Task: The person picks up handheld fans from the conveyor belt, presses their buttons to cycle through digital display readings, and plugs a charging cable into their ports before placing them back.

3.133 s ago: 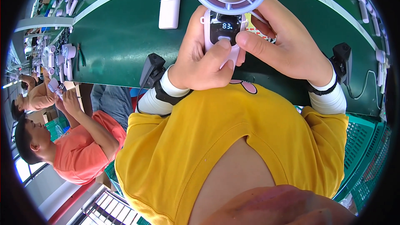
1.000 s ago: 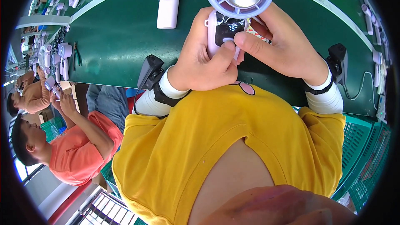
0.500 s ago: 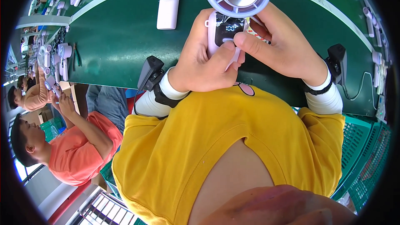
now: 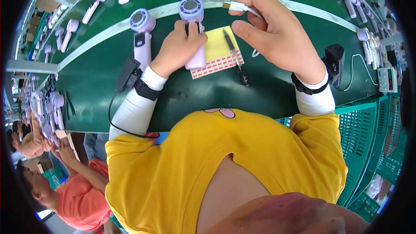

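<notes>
My left hand (image 4: 178,51) is closed over the upper handle of a pale lilac handheld fan (image 4: 196,60), which lies on the green table with its round head pointing away from me. The hand covers most of the fan's dark display. Between the thumb and fingers of my right hand (image 4: 284,37), a white USB cable (image 4: 237,6) is held, its metal plug pointing left. A second lilac fan (image 4: 142,48) rests to the left of my left hand. Between my hands lie a yellow paper pad (image 4: 212,43), a sheet of red-arrow stickers (image 4: 213,67) and a dark pen-like tool (image 4: 236,55).
A pale raised rail (image 4: 104,32) curves across the table beyond my hands, with several more fans behind it. Pliers (image 4: 69,104) lie at the left. A small device with a display (image 4: 387,79) stands far right, above green crates (image 4: 357,125). A co-worker (image 4: 82,195) sits at the left.
The fan that both hands held up close is now down on the table under my left hand. My right hand has left it and holds the USB cable. The view has shifted.
</notes>
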{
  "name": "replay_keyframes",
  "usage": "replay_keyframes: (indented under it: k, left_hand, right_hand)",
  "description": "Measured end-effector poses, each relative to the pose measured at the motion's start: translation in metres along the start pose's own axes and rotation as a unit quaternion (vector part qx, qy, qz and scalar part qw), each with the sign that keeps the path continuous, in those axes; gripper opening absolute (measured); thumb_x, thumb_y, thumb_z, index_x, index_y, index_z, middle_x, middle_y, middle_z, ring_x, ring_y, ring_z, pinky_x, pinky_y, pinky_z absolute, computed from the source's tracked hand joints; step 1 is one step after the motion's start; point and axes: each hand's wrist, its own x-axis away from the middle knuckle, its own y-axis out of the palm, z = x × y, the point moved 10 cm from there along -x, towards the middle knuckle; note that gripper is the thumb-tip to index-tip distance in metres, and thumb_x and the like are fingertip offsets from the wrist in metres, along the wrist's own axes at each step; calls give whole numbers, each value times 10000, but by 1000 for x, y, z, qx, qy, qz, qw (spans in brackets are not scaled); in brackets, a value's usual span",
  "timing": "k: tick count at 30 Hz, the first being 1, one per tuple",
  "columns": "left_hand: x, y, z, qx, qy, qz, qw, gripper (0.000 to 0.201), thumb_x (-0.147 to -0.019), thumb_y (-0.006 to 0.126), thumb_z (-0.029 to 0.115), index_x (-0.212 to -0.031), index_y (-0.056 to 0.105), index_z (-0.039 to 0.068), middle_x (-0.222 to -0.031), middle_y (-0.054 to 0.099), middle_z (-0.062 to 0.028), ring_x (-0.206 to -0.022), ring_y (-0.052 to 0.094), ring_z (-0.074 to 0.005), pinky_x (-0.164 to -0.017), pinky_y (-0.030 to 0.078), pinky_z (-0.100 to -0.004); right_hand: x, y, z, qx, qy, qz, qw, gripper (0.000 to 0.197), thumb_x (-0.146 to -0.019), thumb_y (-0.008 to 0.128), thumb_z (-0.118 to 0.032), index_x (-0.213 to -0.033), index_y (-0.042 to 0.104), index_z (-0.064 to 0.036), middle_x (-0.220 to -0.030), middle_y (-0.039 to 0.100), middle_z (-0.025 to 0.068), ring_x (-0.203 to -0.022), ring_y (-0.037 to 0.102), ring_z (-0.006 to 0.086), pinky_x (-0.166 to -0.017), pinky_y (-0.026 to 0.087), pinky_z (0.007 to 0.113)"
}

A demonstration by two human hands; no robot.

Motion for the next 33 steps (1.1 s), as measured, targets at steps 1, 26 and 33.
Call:
replay_keyframes:
  k: [1, 26, 33]
  left_hand:
    - [-4, -1, 3, 1, 6, 3, 1000, 233, -789, 506, 224, -883, 479, 12, -838, 475, -198, -778, 506, -355, -627, 442, -380]
    - [-36, -83, 40, 22, 100, 129, 986, 173, -736, 556, 49, -890, 524, -20, -721, 500, -142, -640, 526, -228, -566, 420, -309]
    - [-201, -30, -20, -405, 166, -116, 892, 244, -771, 473, 223, -818, 607, 24, -828, 590, -166, -780, 587, -315, -655, 448, -426]
  right_hand:
    - [-4, -6, 3, 5, -2, 3, 1000, 240, -796, 586, -88, -1023, 522, -44, -863, 491, -12, -680, 420, 61, -589, 352, 172]
    - [-83, -65, 284, 217, 334, 35, 917, 462, -632, 627, -402, -858, 632, 2, -787, 623, 163, -701, 594, 278, -675, 459, 320]
    - [-62, -54, 278, 52, 324, 16, 944, 485, -623, 652, -381, -833, 606, 54, -751, 608, 129, -648, 569, 198, -626, 433, 281]
